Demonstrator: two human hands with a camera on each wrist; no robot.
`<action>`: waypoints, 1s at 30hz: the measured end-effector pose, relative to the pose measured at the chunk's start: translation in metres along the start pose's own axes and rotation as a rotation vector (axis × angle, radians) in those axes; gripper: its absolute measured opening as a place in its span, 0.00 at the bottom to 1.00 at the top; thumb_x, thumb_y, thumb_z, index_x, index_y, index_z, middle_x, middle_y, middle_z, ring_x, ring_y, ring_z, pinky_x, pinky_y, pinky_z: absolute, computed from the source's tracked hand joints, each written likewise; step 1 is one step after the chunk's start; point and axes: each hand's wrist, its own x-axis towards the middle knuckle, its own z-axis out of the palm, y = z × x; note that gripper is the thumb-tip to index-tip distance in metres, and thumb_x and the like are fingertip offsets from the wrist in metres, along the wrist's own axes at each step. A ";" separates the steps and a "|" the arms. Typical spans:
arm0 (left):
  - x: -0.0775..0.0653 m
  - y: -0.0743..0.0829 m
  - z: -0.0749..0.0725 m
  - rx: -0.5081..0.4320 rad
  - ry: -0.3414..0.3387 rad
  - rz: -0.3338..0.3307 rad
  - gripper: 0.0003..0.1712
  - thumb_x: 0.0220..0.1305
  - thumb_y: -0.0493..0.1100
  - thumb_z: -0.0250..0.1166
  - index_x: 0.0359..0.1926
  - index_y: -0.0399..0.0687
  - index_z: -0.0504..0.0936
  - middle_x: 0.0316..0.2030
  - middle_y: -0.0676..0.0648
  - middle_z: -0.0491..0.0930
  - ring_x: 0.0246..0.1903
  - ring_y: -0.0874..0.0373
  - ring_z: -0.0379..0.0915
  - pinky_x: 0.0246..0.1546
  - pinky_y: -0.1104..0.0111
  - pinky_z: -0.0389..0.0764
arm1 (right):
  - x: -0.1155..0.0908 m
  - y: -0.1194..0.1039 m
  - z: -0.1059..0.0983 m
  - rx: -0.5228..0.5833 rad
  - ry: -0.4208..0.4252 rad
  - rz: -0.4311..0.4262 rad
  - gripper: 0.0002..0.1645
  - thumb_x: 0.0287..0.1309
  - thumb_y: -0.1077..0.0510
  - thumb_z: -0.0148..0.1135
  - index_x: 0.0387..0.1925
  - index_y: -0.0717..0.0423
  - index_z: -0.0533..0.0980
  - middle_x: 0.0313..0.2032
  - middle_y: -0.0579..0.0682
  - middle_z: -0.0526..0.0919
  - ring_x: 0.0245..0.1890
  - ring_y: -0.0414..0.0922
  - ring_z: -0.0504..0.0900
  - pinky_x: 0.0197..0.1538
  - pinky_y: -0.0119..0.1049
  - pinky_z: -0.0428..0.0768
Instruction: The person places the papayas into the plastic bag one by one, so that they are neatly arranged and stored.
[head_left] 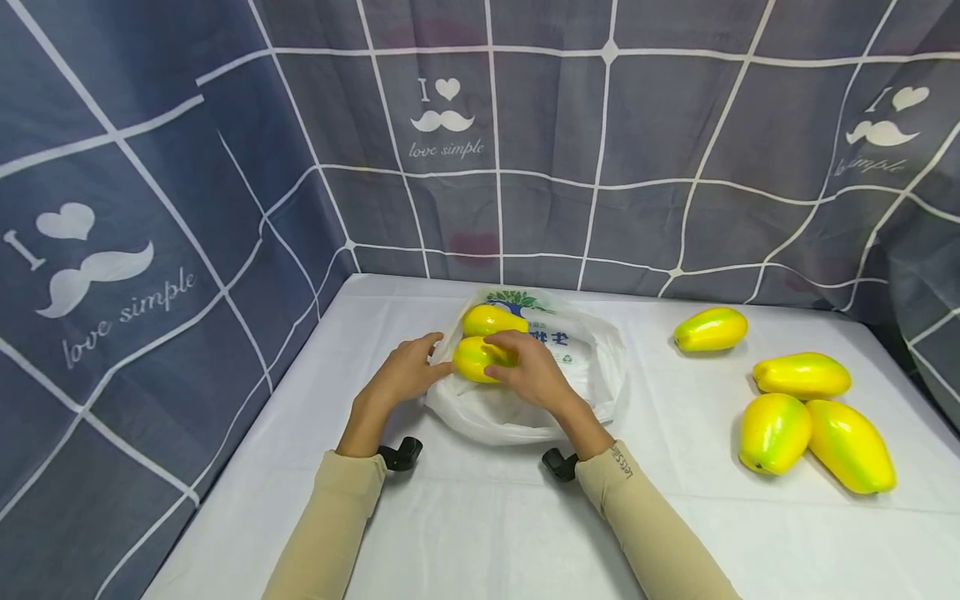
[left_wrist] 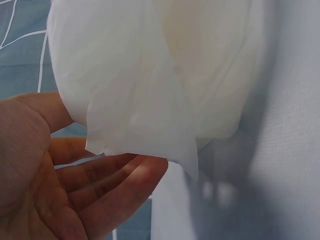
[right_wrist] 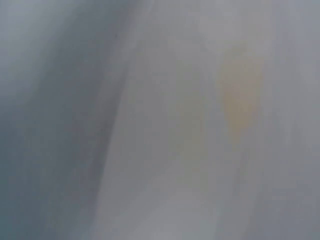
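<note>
My right hand (head_left: pixel 531 369) grips a yellow-green papaya (head_left: pixel 472 360) from its right side, thumb and fingers spread around it, inside a white plastic bag (head_left: pixel 495 425). Just beyond it, a second papaya (head_left: pixel 491 319) lies in the bag. At the bag's left rim my left hand (head_left: pixel 402 369) touches the plastic, thumb and fingers apart. In the left wrist view, the bag (left_wrist: pixel 135 90) covers some fingertips of the left hand (left_wrist: pixel 75 170). The right wrist view is blurred, with pale plastic filling much of it.
On the right of the white-covered table (head_left: pixel 480 517) lie several more papayas: a single papaya (head_left: pixel 711 330) further back, and a group with one papaya (head_left: pixel 801 376) behind another papaya (head_left: pixel 776 433) and a third papaya (head_left: pixel 851 446). A grey checked curtain (head_left: pixel 555 108) borders the back and left.
</note>
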 end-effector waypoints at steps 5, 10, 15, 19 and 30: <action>-0.001 0.001 -0.002 0.006 0.005 0.015 0.35 0.68 0.49 0.63 0.70 0.38 0.66 0.56 0.34 0.77 0.53 0.42 0.74 0.54 0.50 0.74 | 0.000 0.001 0.000 -0.038 -0.038 -0.030 0.23 0.54 0.67 0.70 0.54 0.61 0.80 0.55 0.55 0.81 0.59 0.54 0.75 0.65 0.49 0.67; -0.002 0.002 -0.002 0.015 0.006 0.021 0.35 0.67 0.48 0.64 0.70 0.38 0.66 0.56 0.34 0.77 0.53 0.42 0.75 0.54 0.50 0.75 | 0.002 0.004 0.003 -0.100 -0.041 -0.068 0.24 0.54 0.72 0.66 0.54 0.62 0.80 0.56 0.57 0.80 0.60 0.56 0.74 0.65 0.49 0.66; -0.003 0.003 -0.002 0.004 0.008 0.020 0.36 0.67 0.48 0.65 0.70 0.38 0.66 0.56 0.34 0.76 0.53 0.41 0.74 0.54 0.50 0.74 | 0.002 0.005 0.005 -0.101 -0.021 -0.055 0.23 0.55 0.73 0.65 0.54 0.60 0.81 0.56 0.57 0.80 0.60 0.56 0.74 0.66 0.50 0.66; -0.004 0.004 -0.002 0.000 0.012 0.023 0.36 0.67 0.48 0.65 0.70 0.37 0.65 0.56 0.34 0.76 0.53 0.41 0.74 0.54 0.50 0.74 | 0.003 0.006 0.006 -0.104 -0.010 -0.041 0.22 0.56 0.72 0.65 0.53 0.60 0.81 0.57 0.56 0.80 0.61 0.56 0.74 0.66 0.50 0.66; -0.003 0.005 -0.002 -0.006 0.007 0.017 0.37 0.67 0.48 0.64 0.71 0.36 0.64 0.57 0.32 0.76 0.53 0.40 0.74 0.54 0.50 0.75 | 0.004 0.006 0.007 -0.102 0.008 -0.017 0.22 0.56 0.71 0.66 0.53 0.60 0.81 0.57 0.56 0.79 0.61 0.56 0.73 0.66 0.50 0.66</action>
